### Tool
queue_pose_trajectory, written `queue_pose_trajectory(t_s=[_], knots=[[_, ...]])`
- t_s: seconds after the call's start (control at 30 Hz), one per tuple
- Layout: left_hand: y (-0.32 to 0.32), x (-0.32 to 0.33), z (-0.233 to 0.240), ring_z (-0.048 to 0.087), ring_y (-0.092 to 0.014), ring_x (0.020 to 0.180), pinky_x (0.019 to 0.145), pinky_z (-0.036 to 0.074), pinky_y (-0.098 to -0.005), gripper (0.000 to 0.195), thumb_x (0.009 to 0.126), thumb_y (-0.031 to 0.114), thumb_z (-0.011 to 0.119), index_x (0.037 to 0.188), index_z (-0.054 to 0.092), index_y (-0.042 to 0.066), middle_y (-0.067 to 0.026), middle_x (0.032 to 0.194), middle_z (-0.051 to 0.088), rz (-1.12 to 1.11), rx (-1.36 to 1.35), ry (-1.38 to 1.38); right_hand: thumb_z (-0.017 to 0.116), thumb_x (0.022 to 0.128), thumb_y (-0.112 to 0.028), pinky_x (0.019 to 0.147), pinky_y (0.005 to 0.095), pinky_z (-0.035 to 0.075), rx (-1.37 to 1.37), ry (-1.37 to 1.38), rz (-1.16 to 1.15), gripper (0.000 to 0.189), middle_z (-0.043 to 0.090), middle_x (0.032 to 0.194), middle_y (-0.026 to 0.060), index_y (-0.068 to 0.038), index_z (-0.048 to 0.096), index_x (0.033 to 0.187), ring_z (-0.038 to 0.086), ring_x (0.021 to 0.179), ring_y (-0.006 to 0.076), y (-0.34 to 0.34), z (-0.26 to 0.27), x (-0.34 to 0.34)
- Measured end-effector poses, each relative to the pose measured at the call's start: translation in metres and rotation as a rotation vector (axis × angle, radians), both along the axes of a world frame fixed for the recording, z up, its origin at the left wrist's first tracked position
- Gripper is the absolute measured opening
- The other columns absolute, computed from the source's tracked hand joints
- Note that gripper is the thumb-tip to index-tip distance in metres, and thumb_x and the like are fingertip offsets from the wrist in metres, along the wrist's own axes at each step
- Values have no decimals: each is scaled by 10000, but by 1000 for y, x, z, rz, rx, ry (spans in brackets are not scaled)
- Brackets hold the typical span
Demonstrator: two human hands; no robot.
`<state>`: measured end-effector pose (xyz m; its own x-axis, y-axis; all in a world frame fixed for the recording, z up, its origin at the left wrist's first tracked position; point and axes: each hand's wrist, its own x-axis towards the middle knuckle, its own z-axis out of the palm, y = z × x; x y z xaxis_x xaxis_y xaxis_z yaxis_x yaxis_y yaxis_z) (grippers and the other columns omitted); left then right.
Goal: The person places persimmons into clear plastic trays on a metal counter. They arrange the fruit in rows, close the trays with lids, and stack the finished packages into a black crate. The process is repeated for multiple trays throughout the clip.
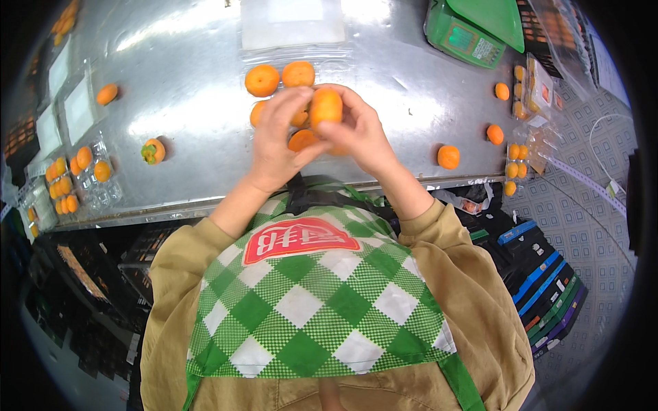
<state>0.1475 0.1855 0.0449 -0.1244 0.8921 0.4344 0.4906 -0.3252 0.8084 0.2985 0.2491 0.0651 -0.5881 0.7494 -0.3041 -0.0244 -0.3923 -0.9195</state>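
Note:
A persimmon (pixel 327 105) is gripped in my right hand (pixel 362 131), between the thumb and the fingers. My left hand (pixel 275 141) is just left of it, fingers spread and slightly blurred, with no fruit seen in its grasp. Its fingertips come close to the held persimmon; whether they touch is unclear. Under and behind the hands sits a clear plastic clamshell box (pixel 334 69). Two persimmons fill its far row, an orange one (pixel 262 80) and its neighbour (pixel 298 74). Several more in the nearer part are partly covered by my hands.
Loose persimmons lie on the metal table (pixel 195 87), one (pixel 153 151) at left and another (pixel 448 157) at right. A green scale (pixel 465 38) stands far right. Packed boxes line both sides, including a partly filled tray (pixel 100 180). Stacked crates (pixel 545 287) sit on the floor.

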Motion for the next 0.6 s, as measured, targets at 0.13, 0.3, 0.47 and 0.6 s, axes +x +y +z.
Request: queue_pose_trajectory(t_s=[0.13, 0.3, 0.47, 0.6], knots=[[10, -26, -8, 542, -259, 1070, 872, 474, -378, 613, 718, 167, 766, 1251, 486, 50, -114, 1178, 527, 229, -161, -144, 410, 877, -464, 599, 291, 386, -694, 604, 12, 639, 538, 1076, 146, -39, 385, 1353, 486, 693, 160, 13, -9, 18], [19, -60, -29, 560, -253, 1030, 845, 474, -371, 446, 774, 186, 711, 1178, 568, 62, -110, 1140, 546, 286, -393, 93, 391, 861, -514, 527, 278, 339, -852, 915, 202, 598, 528, 946, 152, -61, 441, 1249, 419, 584, 148, 18, -21, 32], [26, -71, -46, 567, -265, 1007, 847, 470, -356, 445, 749, 182, 727, 1165, 600, 91, -105, 1132, 556, 276, -426, 331, 465, 833, -510, 518, 258, 350, -680, 765, 288, 539, 535, 903, 173, -71, 470, 1146, 412, 557, 135, 26, -28, 37], [32, -67, -50, 540, -293, 1024, 873, 457, -365, 484, 701, 149, 752, 1161, 609, 96, -111, 1113, 555, 239, -461, 376, 536, 812, -440, 590, 278, 425, -528, 615, 262, 500, 552, 944, 149, -78, 469, 1151, 516, 670, 164, 28, -29, 38]])
